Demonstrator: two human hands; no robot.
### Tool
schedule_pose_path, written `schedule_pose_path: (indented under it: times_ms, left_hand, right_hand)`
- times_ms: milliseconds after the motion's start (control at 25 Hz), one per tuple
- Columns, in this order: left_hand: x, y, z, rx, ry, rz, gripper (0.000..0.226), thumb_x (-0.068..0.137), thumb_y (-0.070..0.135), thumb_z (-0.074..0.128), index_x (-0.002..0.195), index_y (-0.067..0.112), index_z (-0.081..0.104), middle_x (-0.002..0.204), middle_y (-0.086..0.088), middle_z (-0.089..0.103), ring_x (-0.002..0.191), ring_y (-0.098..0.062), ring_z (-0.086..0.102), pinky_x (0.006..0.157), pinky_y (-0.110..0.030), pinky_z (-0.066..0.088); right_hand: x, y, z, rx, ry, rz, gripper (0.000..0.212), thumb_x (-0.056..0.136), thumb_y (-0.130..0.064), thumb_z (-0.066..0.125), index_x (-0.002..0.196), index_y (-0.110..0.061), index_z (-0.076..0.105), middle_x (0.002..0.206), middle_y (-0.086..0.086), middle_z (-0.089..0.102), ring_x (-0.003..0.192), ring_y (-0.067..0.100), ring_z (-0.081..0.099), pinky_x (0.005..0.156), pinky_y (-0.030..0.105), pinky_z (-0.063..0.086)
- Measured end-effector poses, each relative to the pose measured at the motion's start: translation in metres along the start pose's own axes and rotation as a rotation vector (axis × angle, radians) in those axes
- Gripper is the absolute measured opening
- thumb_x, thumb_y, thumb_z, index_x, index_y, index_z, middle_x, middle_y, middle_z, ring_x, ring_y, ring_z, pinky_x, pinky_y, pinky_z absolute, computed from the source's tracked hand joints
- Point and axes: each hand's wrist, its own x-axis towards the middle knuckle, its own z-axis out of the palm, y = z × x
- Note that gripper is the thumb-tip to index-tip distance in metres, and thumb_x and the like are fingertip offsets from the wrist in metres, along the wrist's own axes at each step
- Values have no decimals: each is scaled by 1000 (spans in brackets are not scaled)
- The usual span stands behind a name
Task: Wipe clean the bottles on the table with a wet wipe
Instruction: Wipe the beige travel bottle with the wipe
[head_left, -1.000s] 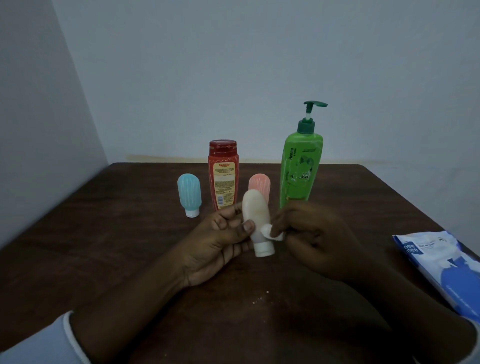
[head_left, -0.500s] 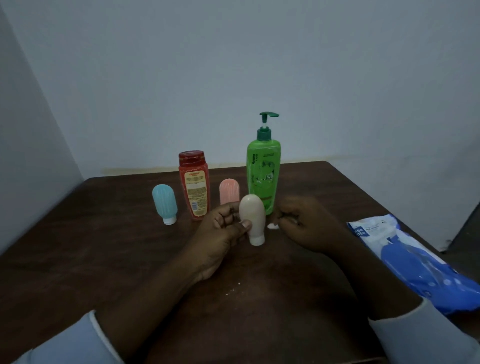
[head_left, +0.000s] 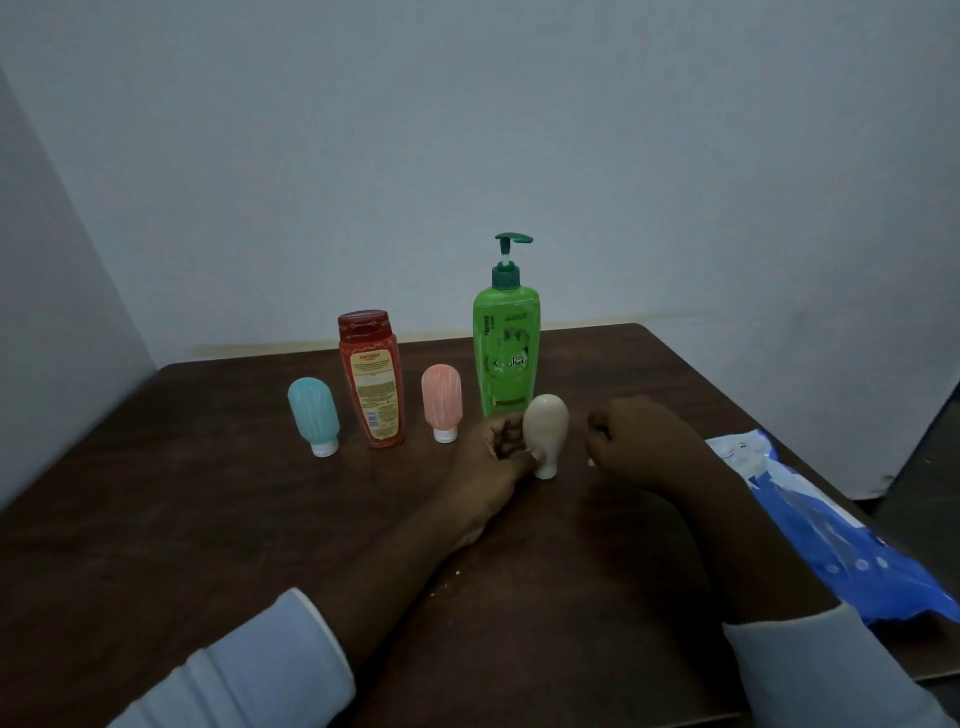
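Dark brown wooden table (head_left: 208, 519) stood in a dim corner of pale walls (head_left: 467, 130).
At frame centre the beige bottle (head_left: 545, 428) stood cap-down, smooth and matte. The left hand (head_left: 493, 460) pinched its neck, and the right hand (head_left: 641, 441), just right of it, was fisted round a wet wipe (head_left: 591, 461) that barely showed.
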Motion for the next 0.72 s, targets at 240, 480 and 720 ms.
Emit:
schedule_pose_path:
  times_ms: [240, 480, 720]
  left_hand:
    - [19, -17, 11, 351, 131, 12, 32, 69, 27, 94, 92, 17, 74, 85, 1, 77, 76, -21, 74, 73, -41, 62]
    - [41, -8, 44, 399, 158, -20, 19, 86, 19, 81, 96, 8, 71, 82, -7, 77, 50, -20, 68, 57, -37, 58]
    - [57, -10, 58, 579, 259, 29, 21, 86, 30, 76, 101, 16, 72, 93, -2, 77, 80, -26, 73, 74, -38, 57]
  right_hand:
    - [-1, 4, -5, 70, -67, 28, 29, 85, -28, 51, 59, -16, 57, 69, 3, 70, 67, 18, 67, 69, 40, 59]
    - [-2, 4, -5, 85, -76, 43, 35, 88, -23, 54, 54, -24, 49, 54, -8, 58, 57, 6, 56, 53, 24, 36]
    - [-2, 7, -4, 153, -63, 40, 32, 91, -26, 52, 59, -25, 49, 56, -7, 58, 57, 7, 55, 53, 24, 33]
